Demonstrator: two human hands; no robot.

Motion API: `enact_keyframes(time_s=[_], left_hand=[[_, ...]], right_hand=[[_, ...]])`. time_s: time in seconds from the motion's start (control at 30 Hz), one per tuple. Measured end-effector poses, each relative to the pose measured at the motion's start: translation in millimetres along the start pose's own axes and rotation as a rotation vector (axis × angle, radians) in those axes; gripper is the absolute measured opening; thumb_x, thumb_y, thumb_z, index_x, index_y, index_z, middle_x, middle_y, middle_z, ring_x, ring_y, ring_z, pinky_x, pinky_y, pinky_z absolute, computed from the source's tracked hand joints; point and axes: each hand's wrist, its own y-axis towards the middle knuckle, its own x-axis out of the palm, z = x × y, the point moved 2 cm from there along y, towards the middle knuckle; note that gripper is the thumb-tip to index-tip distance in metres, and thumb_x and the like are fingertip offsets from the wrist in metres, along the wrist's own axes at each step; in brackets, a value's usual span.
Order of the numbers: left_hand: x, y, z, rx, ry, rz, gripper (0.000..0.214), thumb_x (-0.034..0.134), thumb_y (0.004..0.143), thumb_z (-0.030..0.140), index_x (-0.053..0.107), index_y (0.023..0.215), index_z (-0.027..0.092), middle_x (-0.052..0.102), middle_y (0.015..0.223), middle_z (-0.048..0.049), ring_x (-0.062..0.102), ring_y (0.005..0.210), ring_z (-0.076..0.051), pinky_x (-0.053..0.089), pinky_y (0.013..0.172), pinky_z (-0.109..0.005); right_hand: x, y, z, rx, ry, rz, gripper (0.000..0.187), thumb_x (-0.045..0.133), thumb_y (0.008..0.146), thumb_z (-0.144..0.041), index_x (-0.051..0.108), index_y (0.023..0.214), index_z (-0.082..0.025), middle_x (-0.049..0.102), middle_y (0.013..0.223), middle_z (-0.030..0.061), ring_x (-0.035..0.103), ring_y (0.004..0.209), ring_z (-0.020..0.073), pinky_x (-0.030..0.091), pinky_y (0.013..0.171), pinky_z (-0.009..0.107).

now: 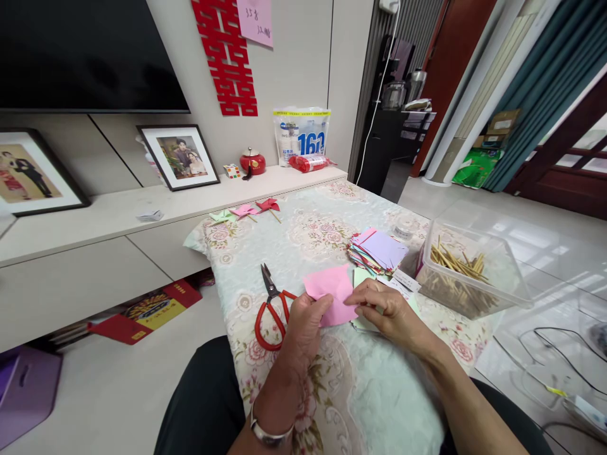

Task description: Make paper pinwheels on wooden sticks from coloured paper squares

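My left hand and my right hand both pinch a pink paper sheet just above the floral tablecloth. The left fingers curl over its near left edge, the right fingers press its right edge. Red-handled scissors lie shut immediately left of my left hand. A stack of coloured paper squares sits just beyond my right hand, and pale green sheets lie under it.
A clear plastic box of wooden sticks stands at the right. Three finished paper pinwheels lie at the table's far end. A low shelf holds framed photos, a red pot and a bag. Cables lie on the floor at right.
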Motion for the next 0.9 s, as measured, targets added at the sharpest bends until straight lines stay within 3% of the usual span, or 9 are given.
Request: enact_keyframes(time_s=[0.63,0.9], left_hand=[[-3.5,2.9,-3.6,-0.004,-0.029,0.027,0.021,0.076,0.063,0.027,0.07,0.079,0.015,0.068,0.065,-0.0003,0.057,0.063,-0.015,0.042,0.062,-0.024],[1.0,0.1,0.7,0.001,-0.059,-0.001,0.022,0.076,0.062,0.026,0.07,0.08,0.016,0.068,0.065,0.0001,0.06,0.063,-0.017,0.043,0.061,-0.025]], right_hand=[[3.3,4.7,8.4,0.118,-0.054,-0.018,0.015,0.059,0.089,-0.012,0.07,0.092,-0.022,0.066,0.089,0.0045,0.062,0.082,0.018,0.047,0.074,0.031],[1.7,2.9,1.3,0.077,-0.005,-0.027,0.038,0.058,0.079,-0.001,0.067,0.109,-0.023,0.063,0.091,0.003,0.06,0.081,0.0167,0.048,0.073,0.029]])
